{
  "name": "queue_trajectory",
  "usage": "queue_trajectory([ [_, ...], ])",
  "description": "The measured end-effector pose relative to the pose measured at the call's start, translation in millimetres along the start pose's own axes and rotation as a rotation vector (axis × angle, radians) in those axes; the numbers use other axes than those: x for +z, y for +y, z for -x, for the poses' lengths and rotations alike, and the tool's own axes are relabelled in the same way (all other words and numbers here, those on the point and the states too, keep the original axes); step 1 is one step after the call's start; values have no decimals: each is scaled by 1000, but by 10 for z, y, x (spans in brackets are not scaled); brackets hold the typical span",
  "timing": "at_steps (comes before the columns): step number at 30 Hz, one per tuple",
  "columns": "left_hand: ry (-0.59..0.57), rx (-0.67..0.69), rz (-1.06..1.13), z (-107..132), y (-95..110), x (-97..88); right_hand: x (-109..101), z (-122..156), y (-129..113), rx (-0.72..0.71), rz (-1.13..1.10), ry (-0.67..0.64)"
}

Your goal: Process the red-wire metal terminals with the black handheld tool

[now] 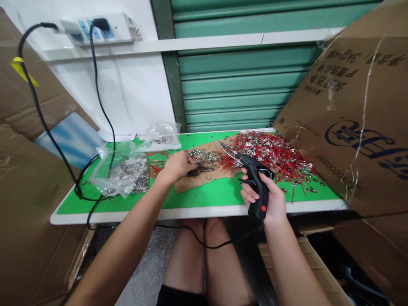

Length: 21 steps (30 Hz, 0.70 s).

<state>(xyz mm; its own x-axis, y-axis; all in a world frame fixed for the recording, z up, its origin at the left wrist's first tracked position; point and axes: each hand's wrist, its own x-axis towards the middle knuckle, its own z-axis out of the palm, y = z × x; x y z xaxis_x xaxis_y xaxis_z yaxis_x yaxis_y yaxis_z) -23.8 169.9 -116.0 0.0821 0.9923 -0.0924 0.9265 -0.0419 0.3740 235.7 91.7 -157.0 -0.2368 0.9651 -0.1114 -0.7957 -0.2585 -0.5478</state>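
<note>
The person's left hand (pixel 178 166) lay knuckles up, fingers curled under and fingertips pressed down, at the end of a bare left arm (pixel 127 238) stretched forward from the lower left. The right hand (pixel 270 202) was closed in a firm grip, palm turned inward, the right forearm (pixel 293 263) rising from the lower right

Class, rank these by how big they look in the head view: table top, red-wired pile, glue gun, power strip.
1. Table top
2. Red-wired pile
3. Glue gun and power strip look about alike in length. The strip sits farther from the camera, so they stay tied.
</note>
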Motion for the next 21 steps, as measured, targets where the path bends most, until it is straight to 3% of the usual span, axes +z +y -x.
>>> queue_trajectory([
  [6,-93,29,5,-52,4,-37,-8,1,0,-2,14,14],
  [14,80,212,224,94,-131,98,-6,2,-2,-21,113,30],
  [21,76,165,370,230,-144,152,4,11,6,-50,180,5],
])
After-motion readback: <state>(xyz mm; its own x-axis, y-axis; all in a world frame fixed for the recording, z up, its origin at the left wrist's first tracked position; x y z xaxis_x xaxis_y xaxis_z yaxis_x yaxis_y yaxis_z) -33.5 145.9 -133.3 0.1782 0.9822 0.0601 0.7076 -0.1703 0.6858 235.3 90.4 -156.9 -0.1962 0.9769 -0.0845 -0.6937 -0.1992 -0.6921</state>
